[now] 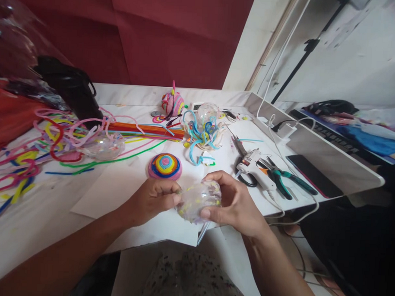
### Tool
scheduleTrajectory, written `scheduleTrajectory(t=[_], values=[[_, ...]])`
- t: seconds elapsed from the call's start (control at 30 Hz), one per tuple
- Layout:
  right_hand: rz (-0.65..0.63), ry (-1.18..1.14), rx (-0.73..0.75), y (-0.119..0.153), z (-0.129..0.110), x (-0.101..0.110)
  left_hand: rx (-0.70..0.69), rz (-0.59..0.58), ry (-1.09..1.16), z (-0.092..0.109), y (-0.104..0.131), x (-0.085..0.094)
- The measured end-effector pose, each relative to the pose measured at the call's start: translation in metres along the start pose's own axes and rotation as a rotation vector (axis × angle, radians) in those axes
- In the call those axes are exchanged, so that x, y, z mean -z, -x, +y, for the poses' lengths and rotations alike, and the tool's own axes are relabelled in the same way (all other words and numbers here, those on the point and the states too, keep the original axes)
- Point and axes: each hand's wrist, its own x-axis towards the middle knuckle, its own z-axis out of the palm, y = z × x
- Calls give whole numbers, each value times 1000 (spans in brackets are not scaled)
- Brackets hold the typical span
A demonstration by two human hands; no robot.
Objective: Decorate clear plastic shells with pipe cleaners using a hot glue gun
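Observation:
Between my two hands, over the front edge of the table, is a clear plastic ball [198, 202] with bits of yellow and purple on it. My left hand [155, 196] pinches its left side, fingers curled in and thumb on the near face. My right hand [232, 205] grips the right side, thumb below and fingers over the top. Just behind my left hand lies a dome [165, 166] coiled in pink, blue, orange and yellow rings. White paper [101, 192] lies under it and to the left.
A glue gun [253, 163] and green-handled pliers [279, 176] lie at the right, near a phone [315, 176]. Coloured pipe cleaners [146, 130] spread across the middle and left. A striped ball [173, 104] stands at the back; a black bottle [68, 89] leans at left.

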Motion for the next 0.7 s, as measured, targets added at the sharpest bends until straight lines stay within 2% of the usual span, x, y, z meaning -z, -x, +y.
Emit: scheduleTrajectory(t=[0.23,0.5,0.6,0.7], values=[[81,123,13,5,-5,-9,7,32,-177,2,6,-6],[100,203,45,2,-1,-15,-80,112,-192,9,5,-9],[97,181,38,0,-2,-12,-126,136,-185,6,4,-6],[103,164,40,-2,-4,-9,-168,213,-202,1,4,-4]])
